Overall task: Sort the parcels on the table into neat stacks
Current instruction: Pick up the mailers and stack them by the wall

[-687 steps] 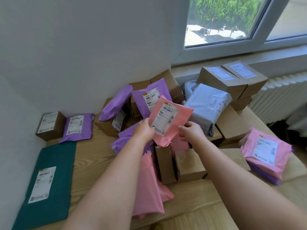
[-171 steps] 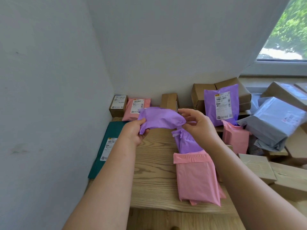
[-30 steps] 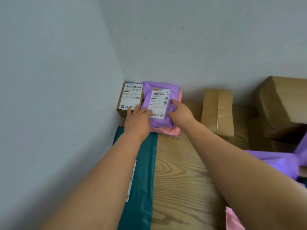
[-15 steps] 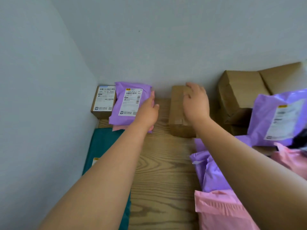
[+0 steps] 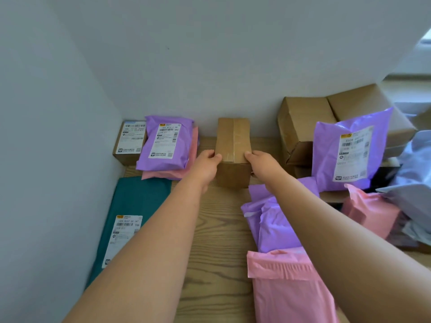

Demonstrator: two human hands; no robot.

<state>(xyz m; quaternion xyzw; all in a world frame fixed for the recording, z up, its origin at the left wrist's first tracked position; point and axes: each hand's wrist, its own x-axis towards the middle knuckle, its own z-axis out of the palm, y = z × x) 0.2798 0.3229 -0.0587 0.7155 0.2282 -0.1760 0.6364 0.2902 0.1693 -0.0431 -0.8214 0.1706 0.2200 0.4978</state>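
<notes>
A narrow brown cardboard box [image 5: 233, 138] sealed with tape stands against the back wall on the wooden table [image 5: 217, 229]. My left hand [image 5: 205, 167] grips its near left corner and my right hand [image 5: 262, 165] grips its near right corner. To the left, a purple mailer [image 5: 164, 145] with a white label lies on top of a pink mailer [image 5: 184, 172]. A small labelled brown box [image 5: 129, 142] sits in the corner beside them. A teal mailer [image 5: 130, 220] lies flat along the left wall.
Loose purple mailers [image 5: 272, 220] and a pink mailer [image 5: 286, 287] lie at the near right. Larger brown boxes [image 5: 300, 129], an upright purple mailer [image 5: 349, 150], another pink mailer [image 5: 368, 210] and a grey mailer [image 5: 417, 173] crowd the right side. Walls close the left and back.
My left hand has left the purple mailer stack and come to the brown box. My right hand slid from the box's top to its near right corner. Both now grip it.
</notes>
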